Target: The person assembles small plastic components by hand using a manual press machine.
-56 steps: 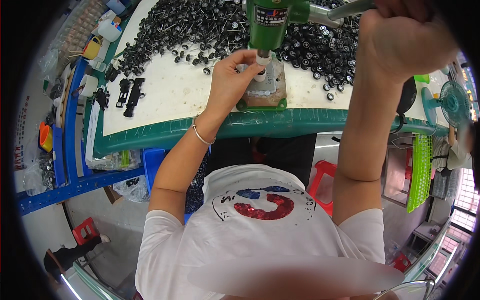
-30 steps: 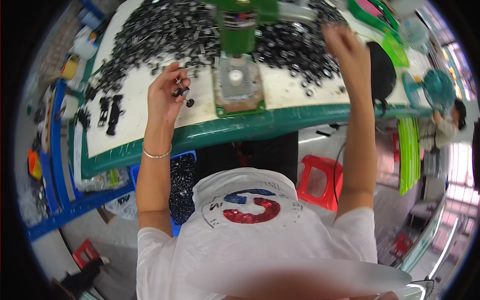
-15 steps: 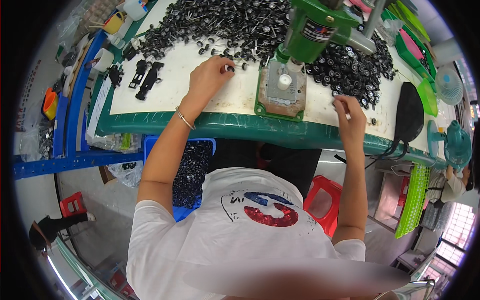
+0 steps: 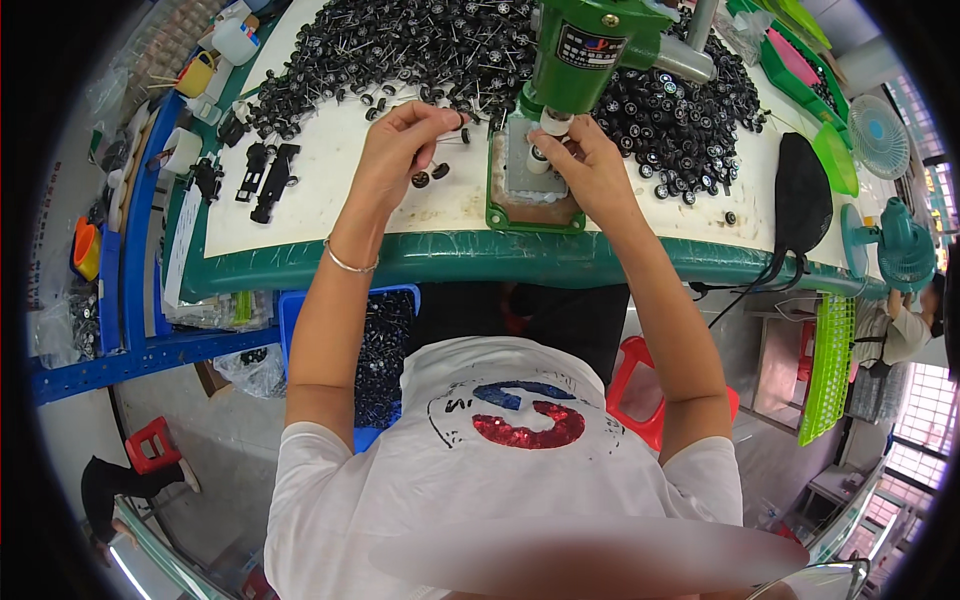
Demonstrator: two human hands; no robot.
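Newly at the upper-centre press (image 4: 580, 62), the right hand (image 4: 595, 168) is pinching and seemingly seating a wheel (image 4: 541, 153), the left hand (image 4: 393, 152) pinching a wheeled axle (image 4: 463, 121).

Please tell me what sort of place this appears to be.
It looks like a small assembly workshop, perhaps for toy vehicles: a green press stands on a workbench among heaps of small black wheels, and black chassis-like pieces lie toward the left.

The upper edge cuts off the green lever press (image 4: 582, 55) and the wheel heap (image 4: 400, 50). The left hand (image 4: 390, 155) hides part of its wheel axles (image 4: 440, 171); the right hand (image 4: 600, 175) partly covers the white post (image 4: 537, 164), its fingertip detail too small to tell.
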